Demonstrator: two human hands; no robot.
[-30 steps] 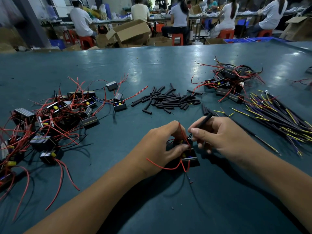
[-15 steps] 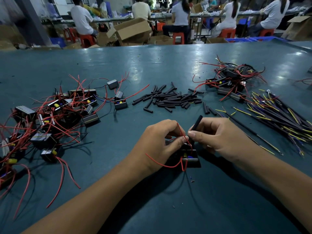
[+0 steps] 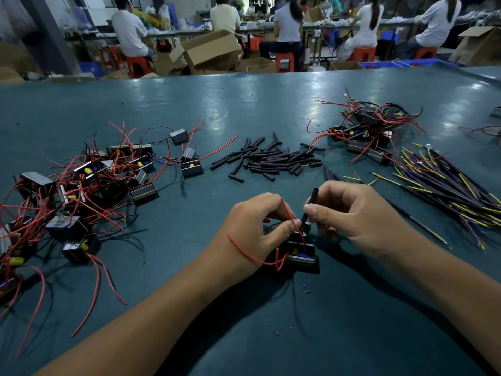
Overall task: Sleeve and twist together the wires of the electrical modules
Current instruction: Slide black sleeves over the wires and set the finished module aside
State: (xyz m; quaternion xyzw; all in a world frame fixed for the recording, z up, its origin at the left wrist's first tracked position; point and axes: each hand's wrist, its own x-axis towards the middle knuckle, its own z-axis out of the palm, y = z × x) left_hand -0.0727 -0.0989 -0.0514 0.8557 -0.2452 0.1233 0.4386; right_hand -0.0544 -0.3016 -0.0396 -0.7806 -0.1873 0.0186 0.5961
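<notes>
Left hand [image 3: 257, 226] pinches the red wire [image 3: 291, 218] above the module [image 3: 298, 253]; right hand [image 3: 357, 213] pinches the black sleeve [image 3: 311, 202]. I'd keep the wire taut and the sleeve lined up.

Teal work table [image 3: 244, 104]: bearing a left heap of red-wired modules [image 3: 76, 191], central scatter of black sleeve tubes [image 3: 273, 158], far-right module pile [image 3: 368, 131], yellow-tipped dark wire bundle [image 3: 447, 185], one near module [image 3: 299, 253].

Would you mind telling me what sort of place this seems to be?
Probably a factory assembly hall: heaps of wired modules and black sleeves lie on a large green table, and seated workers line benches among cardboard boxes.
</notes>
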